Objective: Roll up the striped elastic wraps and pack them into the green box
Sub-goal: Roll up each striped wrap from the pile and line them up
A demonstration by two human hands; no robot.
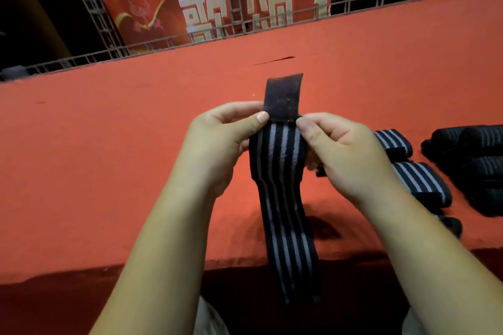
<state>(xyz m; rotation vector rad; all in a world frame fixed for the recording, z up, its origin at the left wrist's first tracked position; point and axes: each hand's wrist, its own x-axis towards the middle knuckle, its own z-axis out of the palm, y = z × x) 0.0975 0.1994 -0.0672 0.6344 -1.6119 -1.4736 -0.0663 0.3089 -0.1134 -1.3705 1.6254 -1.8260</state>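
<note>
Our forearms reach over the red table [109,158], with the left hand [217,139] and right hand [343,149] each pinching, thumb against curled fingers, one edge of the striped elastic wrap [280,198] just below its dark fastener tab [284,95]. Its tail hangs toward our lap. Finished rolls [419,185] lie right of that wrap and the green box is out of sight; to roll well, we should keep both edges level and the tension even, so the coil stacks square.

It looked like an event stage: red carpet [109,144] everywhere, metal truss [89,5] and a red banner [190,8] up top.
</note>
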